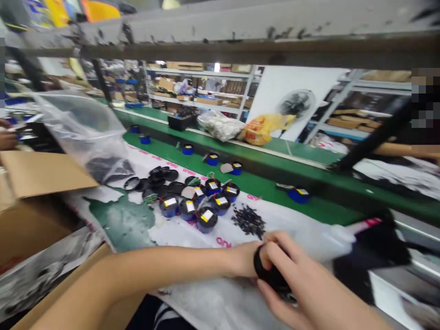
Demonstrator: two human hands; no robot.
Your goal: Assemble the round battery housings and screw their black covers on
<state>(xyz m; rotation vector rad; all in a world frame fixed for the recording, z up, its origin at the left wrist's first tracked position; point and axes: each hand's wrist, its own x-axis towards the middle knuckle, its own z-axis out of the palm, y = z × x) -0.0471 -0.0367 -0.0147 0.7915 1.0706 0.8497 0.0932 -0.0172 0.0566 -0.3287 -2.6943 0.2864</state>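
My left hand (245,259) and my right hand (299,284) meet at the front of the bench, both closed round one black round part (270,272). My left forearm reaches in from the lower left. Much of the left hand's fingers is hidden behind the part and the right hand. Just beyond the hands lies a small heap of tiny black pieces (249,221). Farther left stands a cluster of several blue round units with yellow and white labels (206,213), and behind it several black round lids (161,176).
A green conveyor belt (268,183) runs across behind the bench and carries more blue units (299,195). An open cardboard box (34,192) and a clear plastic bag (82,128) stand at left. A co-worker's arm (405,149) shows at right, another person's hand (7,137) at far left.
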